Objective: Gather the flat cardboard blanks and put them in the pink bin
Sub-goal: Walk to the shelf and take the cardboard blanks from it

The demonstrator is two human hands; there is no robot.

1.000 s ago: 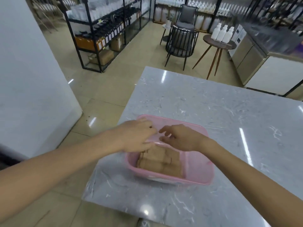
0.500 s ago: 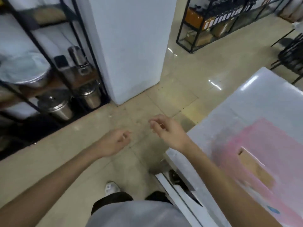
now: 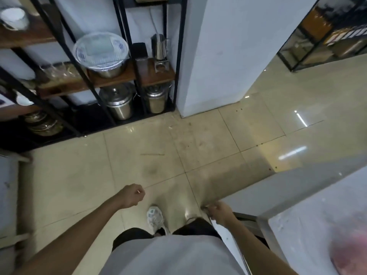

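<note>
The pink bin [image 3: 349, 249] shows only as a blurred pink patch at the lower right edge, on the grey marble table [image 3: 309, 213]. No cardboard blanks can be made out in it from here. My left hand [image 3: 132, 196] hangs over the floor with fingers curled into a loose fist and nothing in it. My right hand [image 3: 219, 212] is lower, beside the table's near corner, fingers curled; whether it holds anything I cannot tell.
A black metal shelf rack [image 3: 111, 80] with steel pots [image 3: 119, 104] and a covered bowl [image 3: 101, 50] stands ahead on the left. A white pillar [image 3: 222, 56] rises at centre right. Beige tiled floor [image 3: 158, 155] lies below, with my white shoe [image 3: 155, 217].
My view has swung left, away from the table and bin, toward the floor and shelf rack. Both hands have left the bin and dropped down to my sides.
</note>
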